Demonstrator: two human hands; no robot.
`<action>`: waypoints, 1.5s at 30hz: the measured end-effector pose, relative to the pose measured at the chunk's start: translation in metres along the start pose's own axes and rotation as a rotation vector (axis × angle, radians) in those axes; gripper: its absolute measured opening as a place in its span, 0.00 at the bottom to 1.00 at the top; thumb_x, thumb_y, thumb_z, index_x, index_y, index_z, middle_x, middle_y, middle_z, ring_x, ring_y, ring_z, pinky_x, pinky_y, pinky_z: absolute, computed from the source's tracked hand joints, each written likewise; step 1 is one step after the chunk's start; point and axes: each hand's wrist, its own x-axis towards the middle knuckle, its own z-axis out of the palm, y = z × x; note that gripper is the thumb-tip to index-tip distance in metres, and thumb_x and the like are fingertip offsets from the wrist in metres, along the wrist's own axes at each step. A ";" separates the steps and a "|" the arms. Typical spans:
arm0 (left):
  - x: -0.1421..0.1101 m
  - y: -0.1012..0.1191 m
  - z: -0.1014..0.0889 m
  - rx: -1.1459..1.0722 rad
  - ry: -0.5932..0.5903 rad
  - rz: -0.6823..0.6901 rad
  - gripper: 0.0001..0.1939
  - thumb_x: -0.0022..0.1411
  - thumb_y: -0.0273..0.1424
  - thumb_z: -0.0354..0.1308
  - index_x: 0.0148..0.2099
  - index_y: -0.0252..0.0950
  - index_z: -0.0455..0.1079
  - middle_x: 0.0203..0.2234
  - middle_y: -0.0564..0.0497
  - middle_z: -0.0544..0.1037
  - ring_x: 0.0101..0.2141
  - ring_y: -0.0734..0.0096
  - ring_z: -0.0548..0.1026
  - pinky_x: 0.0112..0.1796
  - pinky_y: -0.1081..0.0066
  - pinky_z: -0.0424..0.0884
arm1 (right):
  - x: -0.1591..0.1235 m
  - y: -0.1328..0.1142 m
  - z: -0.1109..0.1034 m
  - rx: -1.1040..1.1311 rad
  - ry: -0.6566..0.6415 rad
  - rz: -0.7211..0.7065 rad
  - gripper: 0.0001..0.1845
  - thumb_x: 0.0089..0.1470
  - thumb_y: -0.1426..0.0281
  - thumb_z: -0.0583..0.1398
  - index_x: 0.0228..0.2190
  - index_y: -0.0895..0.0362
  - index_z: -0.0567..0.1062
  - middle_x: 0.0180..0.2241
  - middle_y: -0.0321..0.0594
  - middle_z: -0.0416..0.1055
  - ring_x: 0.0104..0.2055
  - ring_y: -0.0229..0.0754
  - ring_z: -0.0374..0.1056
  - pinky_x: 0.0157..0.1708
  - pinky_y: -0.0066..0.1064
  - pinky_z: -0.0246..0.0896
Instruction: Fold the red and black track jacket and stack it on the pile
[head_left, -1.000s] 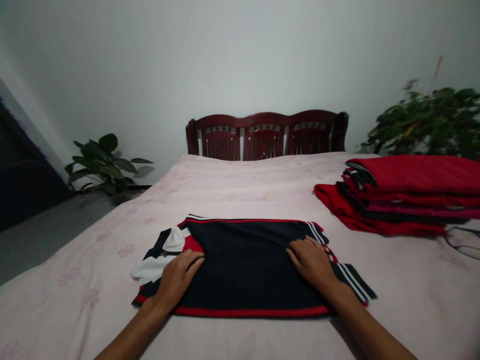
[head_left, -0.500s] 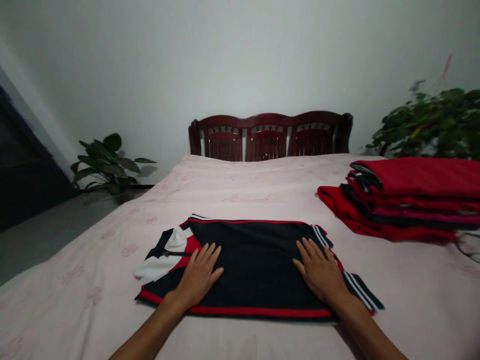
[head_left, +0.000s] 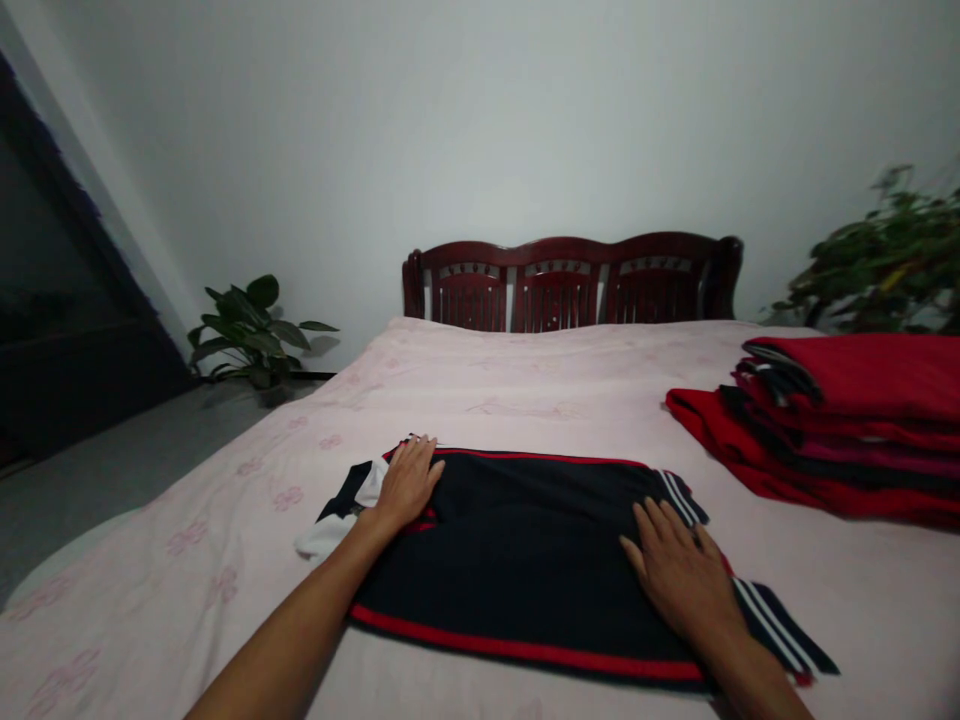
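Press navy, red-edged fabric garment (head_left: pixel 517 560) flat on pale pink floral bedspread (head_left: pixel 555 395); work with left hand (head_left: pixel 407 485) at white-patched end, right hand (head_left: pixel 679 560) by white-striped fabric bands (head_left: pixel 772 625), both grips wide, pinching nothing; smooth outward evenly, without skewing edges

Dark navy garment with red edge trim (head_left: pixel 525 560): cloth, matt, shallowly creased. Pale pink flower-patterned bedspread (head_left: pixel 570 385): cloth, matt, lightly wrinkled. Stack of folded red garments (head_left: pixel 885 375): cloth, matt. Dark red-brown slatted headboard (head_left: pixel 555 250): wood, polished, glossy. Plain whitish wall (head_left: pixel 480 120): smooth, matt finish.
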 end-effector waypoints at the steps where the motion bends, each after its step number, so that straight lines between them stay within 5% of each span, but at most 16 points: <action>1: 0.008 -0.002 0.005 0.010 -0.008 -0.025 0.30 0.72 0.42 0.42 0.69 0.30 0.55 0.67 0.40 0.58 0.68 0.55 0.52 0.65 0.56 0.47 | 0.000 0.000 0.001 -0.005 0.006 -0.002 0.30 0.63 0.62 0.46 0.58 0.67 0.70 0.61 0.58 0.63 0.65 0.60 0.56 0.60 0.56 0.49; 4: 0.019 -0.012 0.024 0.047 -0.054 -0.112 0.33 0.70 0.45 0.44 0.68 0.29 0.57 0.67 0.35 0.59 0.67 0.46 0.53 0.63 0.49 0.49 | -0.001 0.001 0.002 -0.019 0.004 -0.007 0.30 0.63 0.62 0.46 0.58 0.66 0.70 0.62 0.56 0.62 0.65 0.58 0.56 0.60 0.54 0.49; 9: 0.017 -0.025 0.044 0.071 -0.111 -0.173 0.35 0.70 0.48 0.42 0.69 0.31 0.54 0.69 0.36 0.53 0.67 0.45 0.52 0.63 0.50 0.49 | 0.000 0.002 0.003 -0.001 -0.024 0.010 0.31 0.63 0.60 0.46 0.58 0.65 0.69 0.62 0.55 0.62 0.66 0.57 0.55 0.61 0.52 0.49; 15: 0.005 -0.026 0.020 0.073 -0.117 -0.126 0.28 0.69 0.41 0.47 0.66 0.35 0.60 0.67 0.38 0.59 0.66 0.49 0.56 0.62 0.49 0.52 | 0.001 0.000 0.001 0.011 -0.056 0.043 0.31 0.63 0.60 0.46 0.59 0.64 0.68 0.63 0.53 0.61 0.67 0.55 0.53 0.61 0.51 0.48; 20: -0.039 -0.045 -0.008 0.088 -0.060 -0.057 0.22 0.71 0.34 0.42 0.63 0.40 0.65 0.64 0.44 0.66 0.66 0.57 0.56 0.64 0.52 0.48 | 0.002 -0.002 -0.003 0.046 -0.080 0.054 0.33 0.63 0.60 0.44 0.59 0.67 0.68 0.63 0.55 0.60 0.67 0.57 0.53 0.61 0.53 0.49; 27: -0.078 -0.064 0.008 0.110 -0.135 -0.152 0.25 0.71 0.39 0.43 0.68 0.43 0.58 0.68 0.48 0.58 0.65 0.50 0.59 0.60 0.49 0.56 | 0.002 -0.004 -0.005 0.054 -0.109 0.073 0.31 0.64 0.61 0.45 0.60 0.65 0.67 0.64 0.54 0.59 0.67 0.56 0.52 0.61 0.51 0.49; 35: -0.073 -0.059 0.007 0.089 -0.171 -0.196 0.25 0.72 0.36 0.41 0.68 0.42 0.56 0.69 0.47 0.56 0.65 0.50 0.58 0.61 0.47 0.55 | 0.000 -0.006 -0.010 0.076 -0.155 0.091 0.30 0.65 0.61 0.46 0.62 0.65 0.64 0.66 0.53 0.56 0.69 0.55 0.48 0.62 0.51 0.46; 38: -0.068 -0.055 0.000 0.083 -0.211 -0.289 0.24 0.70 0.34 0.41 0.66 0.43 0.61 0.67 0.47 0.60 0.64 0.47 0.60 0.59 0.40 0.54 | 0.000 -0.007 -0.011 0.090 -0.167 0.104 0.30 0.65 0.61 0.46 0.62 0.64 0.63 0.66 0.53 0.55 0.69 0.55 0.48 0.63 0.51 0.45; 41: -0.063 -0.033 -0.008 0.083 -0.188 -0.336 0.25 0.71 0.35 0.39 0.65 0.40 0.62 0.66 0.43 0.61 0.65 0.45 0.58 0.58 0.39 0.55 | 0.001 -0.007 -0.012 0.093 -0.179 0.105 0.31 0.65 0.61 0.46 0.62 0.65 0.63 0.66 0.53 0.55 0.69 0.54 0.47 0.63 0.51 0.45; 45: -0.066 0.020 -0.005 0.023 -0.059 -0.150 0.27 0.71 0.41 0.41 0.68 0.38 0.59 0.67 0.42 0.60 0.66 0.49 0.55 0.61 0.48 0.55 | 0.001 -0.008 -0.013 0.108 -0.172 0.110 0.31 0.65 0.61 0.45 0.63 0.64 0.63 0.66 0.53 0.55 0.69 0.54 0.47 0.63 0.51 0.44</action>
